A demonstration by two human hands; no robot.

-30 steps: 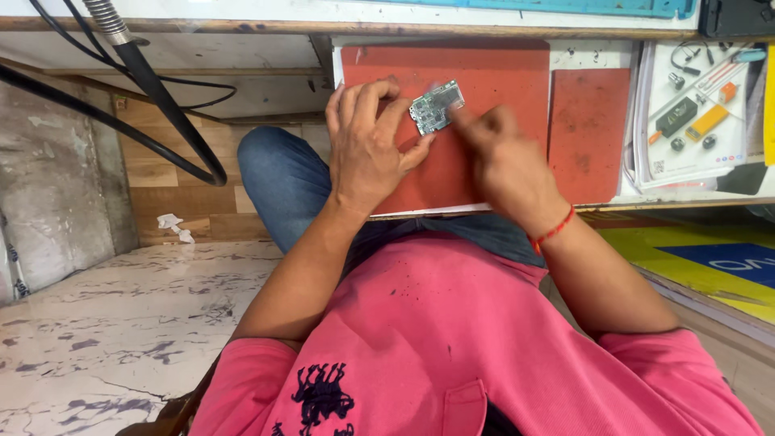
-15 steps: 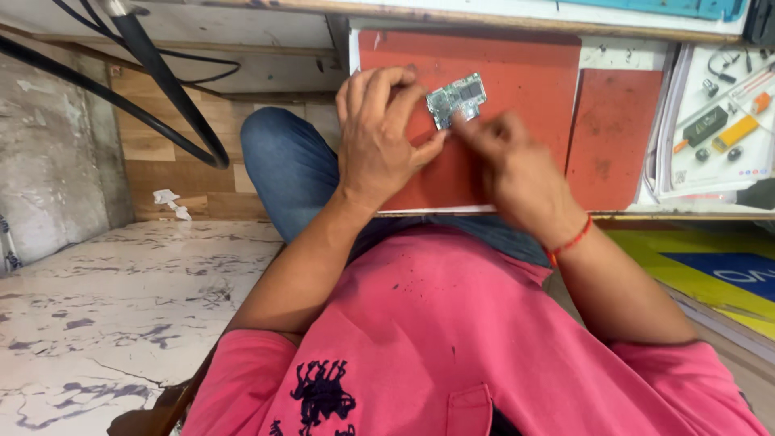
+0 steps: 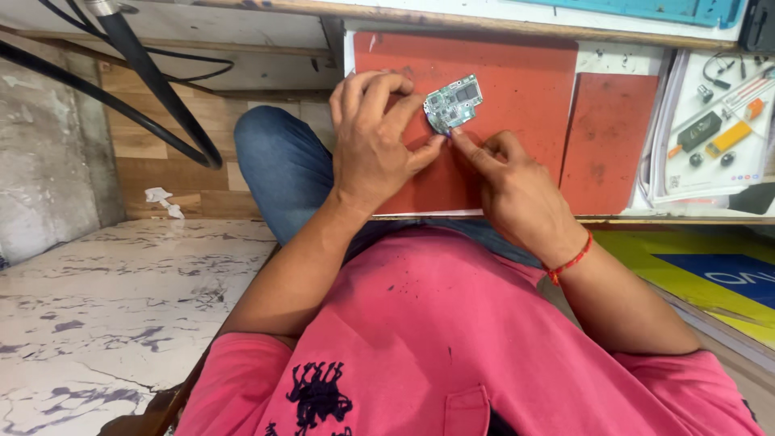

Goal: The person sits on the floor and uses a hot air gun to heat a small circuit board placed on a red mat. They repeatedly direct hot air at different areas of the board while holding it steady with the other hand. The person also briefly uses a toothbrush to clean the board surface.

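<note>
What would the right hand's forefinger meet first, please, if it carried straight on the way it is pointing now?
The right hand points up and to the left, its forefinger tip at the lower edge of the small circuit board. It would meet that board first; the left hand's thumb lies just beside that line.

A large red mat (image 3: pixel 517 73) covers the tabletop (image 3: pixel 484 14), with a smaller red mat (image 3: pixel 607 137) just to its right. Further right, a white sheet (image 3: pixel 710 153) carries small tools. Black cables (image 3: pixel 153 89) hang at far left above a marbled floor (image 3: pixel 105 307), where crumpled paper (image 3: pixel 159 198) lies.
</note>
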